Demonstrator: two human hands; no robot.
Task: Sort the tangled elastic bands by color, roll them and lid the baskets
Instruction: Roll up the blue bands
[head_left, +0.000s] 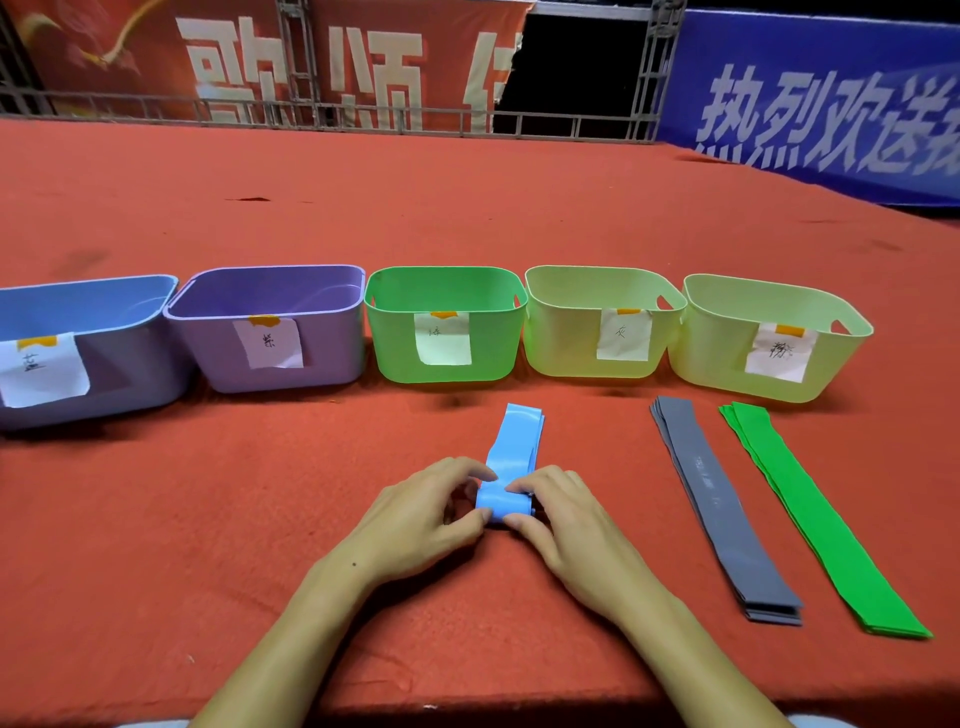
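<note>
Mid-roll on the blue bands (511, 470): left hand (415, 519) and right hand (571, 535) both pinching the rolled near end between thumb and fingertips, roll sitting on the red cloth (260, 519) in front of the green basket (444, 325), unrolled tail stretched flat toward that basket; main risk likely spring-back, elastic layers wanting to uncoil as soon as either pinch loosens; second risk telescoping, stacked layers already slightly offset at the far tail, so uneven thumb pressure could skew the roll sideways; third risk wrong bin, blue basket (78, 343) sitting far left while the roll lies nearest the green one, labels small and handwritten, easy to misdrop; carry across the purple basket (270, 327) with one hand may let the roll pop open; grey bands (722, 509) and green bands (815, 519) lying flat and well apart to the right, not yet rolled, unlikely to be snagged from here; two pale yellow-green baskets (602, 319) (769, 338) close the row on the right; no lids in view, so lidding step unverifiable; surface: fuzzy red cloth, some grip, a few dark scuffs, probably helps hold the tail still; room: red banner (311, 62) and blue banner (831, 104) with large white characters behind a metal truss railing (363, 111), dark gap between them
</note>
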